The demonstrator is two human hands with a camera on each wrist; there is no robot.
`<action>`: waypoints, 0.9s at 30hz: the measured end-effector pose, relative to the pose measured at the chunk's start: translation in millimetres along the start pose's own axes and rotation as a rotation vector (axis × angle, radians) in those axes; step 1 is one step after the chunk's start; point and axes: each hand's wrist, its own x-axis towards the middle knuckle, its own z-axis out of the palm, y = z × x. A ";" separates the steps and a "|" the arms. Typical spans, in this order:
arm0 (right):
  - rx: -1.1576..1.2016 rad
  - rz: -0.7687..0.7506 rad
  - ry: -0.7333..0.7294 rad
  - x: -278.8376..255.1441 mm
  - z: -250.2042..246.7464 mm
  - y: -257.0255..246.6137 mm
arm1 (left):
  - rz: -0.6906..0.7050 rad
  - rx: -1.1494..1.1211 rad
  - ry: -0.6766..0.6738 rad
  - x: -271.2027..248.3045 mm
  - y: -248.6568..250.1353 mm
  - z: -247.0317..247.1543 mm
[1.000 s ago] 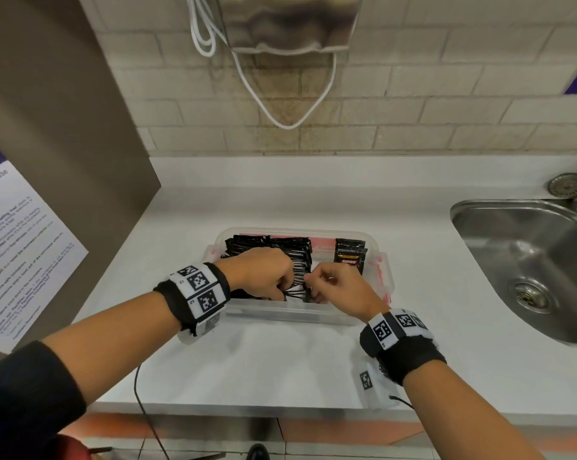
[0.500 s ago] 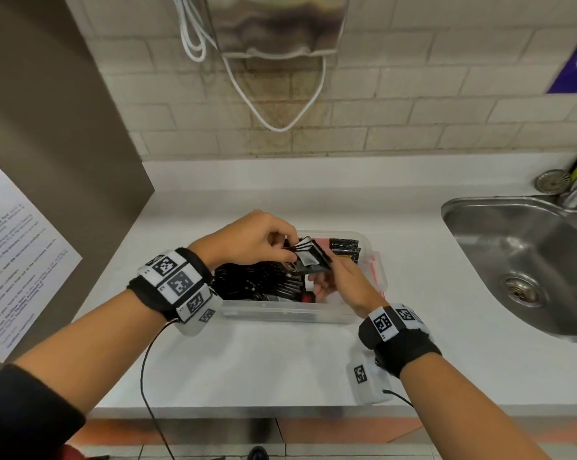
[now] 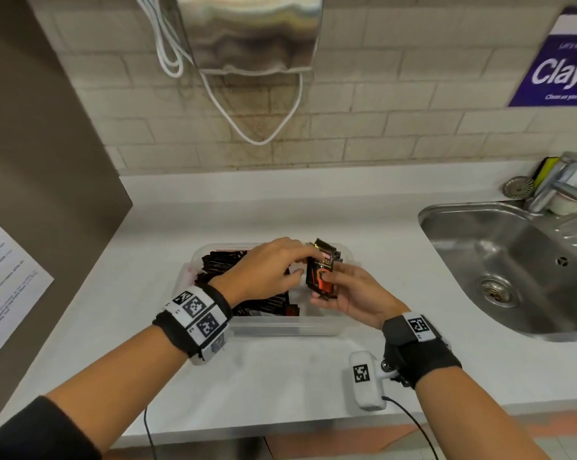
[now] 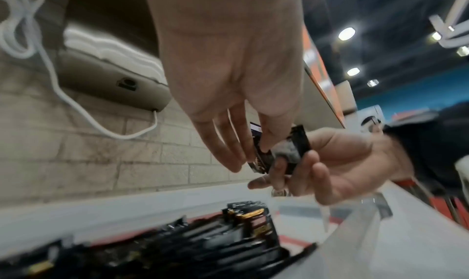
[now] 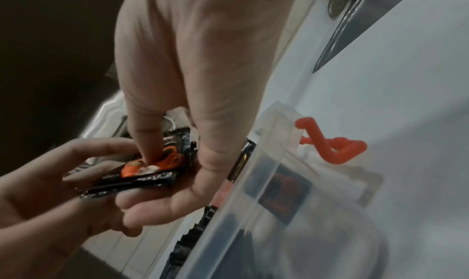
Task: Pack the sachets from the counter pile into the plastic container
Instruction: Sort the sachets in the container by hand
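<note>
A clear plastic container (image 3: 274,328) sits on the white counter, with rows of black sachets (image 3: 224,263) packed in its left part. Just above its right part my right hand (image 3: 327,290) holds a small stack of black and orange sachets (image 3: 320,273), thumb on the front and fingers underneath. My left hand (image 3: 305,262) reaches over the container and pinches the stack's upper end. In the left wrist view my left hand (image 4: 251,157) has its thumb and fingers on either side of the stack (image 4: 289,151). The right wrist view shows my thumb pressing the orange print on the stack (image 5: 152,171).
A steel sink (image 3: 513,260) with a tap (image 3: 559,184) lies to the right. A brown panel with a paper notice (image 3: 1,277) closes off the left. A metal wall unit (image 3: 250,31) with a white cable hangs above. The container's red latch (image 5: 332,149) sticks out on its right.
Both hands were down among the sachets in the container. They have come up with a small stack, which has turned upright and shifted right into my right hand.
</note>
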 end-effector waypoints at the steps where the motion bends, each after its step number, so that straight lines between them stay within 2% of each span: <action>1: -0.004 -0.033 0.031 -1.8 -1.2 -0.4 | -0.048 -0.173 -0.019 1.4 2.2 3.0; 4: -0.083 -0.134 0.125 -6.6 -3.4 -3.4 | -0.268 -0.646 0.088 8.1 14.2 12.6; 7: -0.163 -0.197 0.156 -11.5 -2.1 -8.1 | -0.522 -0.943 0.179 18.3 27.7 24.5; 9: -0.208 -0.220 0.163 -13.3 1.2 -10.3 | -0.578 -1.121 0.173 25.3 34.2 35.0; 12: -0.258 -0.241 0.184 -12.1 7.9 -9.9 | -0.587 -1.283 0.184 31.7 42.8 46.2; 16: -0.405 -0.276 0.282 -11.0 11.8 -5.3 | -0.583 -1.374 0.365 28.0 39.4 50.9; 18: -0.442 -0.306 0.324 -12.2 12.2 -7.3 | -0.586 -1.360 0.414 23.1 35.2 51.2; 23: -0.536 -0.396 0.353 -10.0 18.6 -17.3 | -0.524 -1.229 0.411 15.0 28.4 53.4; 27: -0.642 -0.378 0.351 -2.3 20.4 -29.5 | -0.482 -1.111 0.471 11.4 22.1 57.4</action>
